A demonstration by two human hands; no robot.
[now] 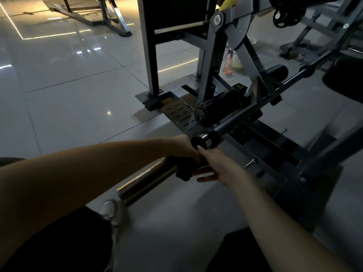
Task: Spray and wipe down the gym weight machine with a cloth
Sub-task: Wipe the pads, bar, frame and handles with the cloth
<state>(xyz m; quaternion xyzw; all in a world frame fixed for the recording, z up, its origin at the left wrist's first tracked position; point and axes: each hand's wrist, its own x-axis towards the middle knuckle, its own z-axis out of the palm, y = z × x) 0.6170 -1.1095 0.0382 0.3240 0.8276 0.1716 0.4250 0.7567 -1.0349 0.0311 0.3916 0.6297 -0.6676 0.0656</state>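
Observation:
The grey weight machine (212,61) stands ahead on the tiled floor. A chrome sleeve (145,181) juts toward me at lower centre, with a black collar (183,170) at its inner end; in the dim light I cannot tell whether this is a collar or a dark cloth. My left hand (186,149) curls over that black collar from above. My right hand (216,167) lies beside it with straight fingers under the collar and its thumb up against the black knob (196,143) of a thinner bar. A pink spray bottle (228,63) stands on the floor behind the frame. Something yellow (228,1) sits on top of the machine.
A black roller pad (218,107) and a perforated footplate (180,114) lie just beyond my hands. A long dark bar (290,79) runs up to the right. Another machine's legs (110,18) stand at the far left. My shoe (112,211) is under the sleeve.

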